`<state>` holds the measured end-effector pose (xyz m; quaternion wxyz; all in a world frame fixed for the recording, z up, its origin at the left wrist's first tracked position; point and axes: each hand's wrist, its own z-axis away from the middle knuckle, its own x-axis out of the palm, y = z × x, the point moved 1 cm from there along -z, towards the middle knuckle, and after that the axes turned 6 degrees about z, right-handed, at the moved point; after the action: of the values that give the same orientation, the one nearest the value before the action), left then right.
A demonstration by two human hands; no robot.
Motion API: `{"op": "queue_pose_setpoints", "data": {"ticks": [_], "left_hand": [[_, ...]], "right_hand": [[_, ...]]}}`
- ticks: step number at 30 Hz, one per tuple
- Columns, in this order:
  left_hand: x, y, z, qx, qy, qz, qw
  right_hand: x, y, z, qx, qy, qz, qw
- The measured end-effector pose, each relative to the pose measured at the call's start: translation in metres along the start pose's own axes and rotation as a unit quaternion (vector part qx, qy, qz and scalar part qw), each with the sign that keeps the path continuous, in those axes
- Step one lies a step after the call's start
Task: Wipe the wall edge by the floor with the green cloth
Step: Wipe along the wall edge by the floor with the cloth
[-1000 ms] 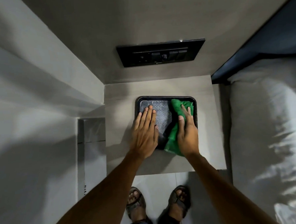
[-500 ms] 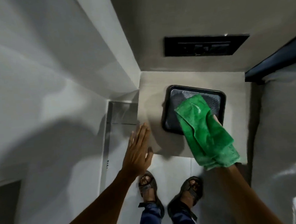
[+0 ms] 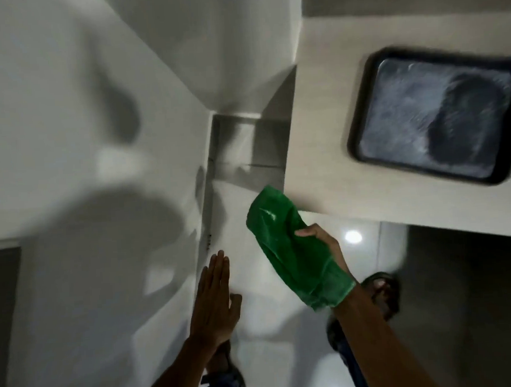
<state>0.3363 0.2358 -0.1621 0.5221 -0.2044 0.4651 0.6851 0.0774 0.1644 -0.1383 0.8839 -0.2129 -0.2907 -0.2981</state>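
Note:
The green cloth (image 3: 292, 250) hangs in the air over the glossy floor, gripped by my right hand (image 3: 325, 246), which is mostly covered by it. My left hand (image 3: 214, 299) is flat with fingers together and extended, close to the white wall (image 3: 86, 202) on the left. The wall edge by the floor (image 3: 206, 202) runs as a grey strip from beside my left hand up to the corner, left of the cloth. The frame is blurred by motion.
A beige bedside table (image 3: 319, 130) with a black tray (image 3: 364, 146) on it stands at the upper right. My sandalled feet (image 3: 381, 293) stand on the white shiny floor (image 3: 270, 325). A dark panel (image 3: 3, 310) sits low on the left wall.
The view has swung left and down toward the wall. My right hand has carried the green cloth off the tray and over the floor. My left hand has moved down beside the wall.

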Motion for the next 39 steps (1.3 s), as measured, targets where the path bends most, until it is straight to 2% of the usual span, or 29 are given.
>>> {"op": "queue_pose_setpoints", "data": {"ticks": [1,4,7,10,14,16,18,20,21,24,25,27,29,34,36,39], "left_hand": [[0.021,-0.023,0.006,-0.017,-0.009,-0.004,1.0],[0.069,-0.08,0.019,-0.081,-0.018,0.018,0.996],[0.12,-0.142,0.017,-0.094,-0.023,0.032,0.995],[0.166,-0.192,0.015,-0.092,-0.039,0.02,0.995],[0.202,-0.238,0.01,-0.133,-0.038,0.007,0.99],[0.216,-0.25,0.012,-0.137,-0.038,-0.018,0.99],[0.226,-0.257,0.018,-0.131,-0.026,-0.018,0.991],[0.235,-0.266,0.022,-0.126,-0.007,-0.022,0.992],[0.24,-0.27,0.022,-0.123,0.002,-0.028,0.992],[0.244,-0.278,0.025,-0.12,-0.001,-0.037,0.992],[0.244,-0.28,0.027,-0.117,-0.008,-0.036,0.992],[0.242,-0.283,0.034,-0.117,-0.019,-0.021,0.993],[0.238,-0.28,0.044,-0.115,-0.017,-0.014,0.993],[0.229,-0.265,0.041,-0.175,-0.062,-0.079,0.979],[0.237,-0.264,0.038,-0.196,-0.057,-0.061,0.977],[0.249,-0.268,0.033,-0.198,-0.041,-0.036,0.979]], "right_hand": [[-0.004,0.017,-0.018,-0.005,0.004,0.026,1.0],[-0.008,0.067,-0.076,-0.008,0.077,0.071,0.994],[-0.013,0.107,-0.133,-0.025,0.118,0.127,0.984],[-0.022,0.15,-0.195,-0.047,0.163,0.195,0.966],[-0.021,0.205,-0.275,-0.113,0.166,0.328,0.923],[-0.014,0.228,-0.307,-0.159,0.145,0.428,0.878],[-0.01,0.251,-0.331,-0.218,0.109,0.565,0.788],[-0.008,0.272,-0.347,-0.274,0.123,0.638,0.709],[-0.008,0.279,-0.351,-0.291,0.147,0.644,0.692],[-0.018,0.304,-0.351,-0.348,0.19,0.622,0.675],[-0.025,0.314,-0.345,-0.362,0.188,0.628,0.663],[-0.036,0.33,-0.326,-0.327,0.143,0.689,0.631],[-0.047,0.335,-0.309,-0.281,0.076,0.764,0.576],[-0.067,0.3,-0.318,-0.348,0.017,0.843,0.409],[-0.074,0.297,-0.325,-0.363,0.002,0.85,0.381],[-0.08,0.302,-0.329,-0.357,-0.003,0.84,0.409]]}}
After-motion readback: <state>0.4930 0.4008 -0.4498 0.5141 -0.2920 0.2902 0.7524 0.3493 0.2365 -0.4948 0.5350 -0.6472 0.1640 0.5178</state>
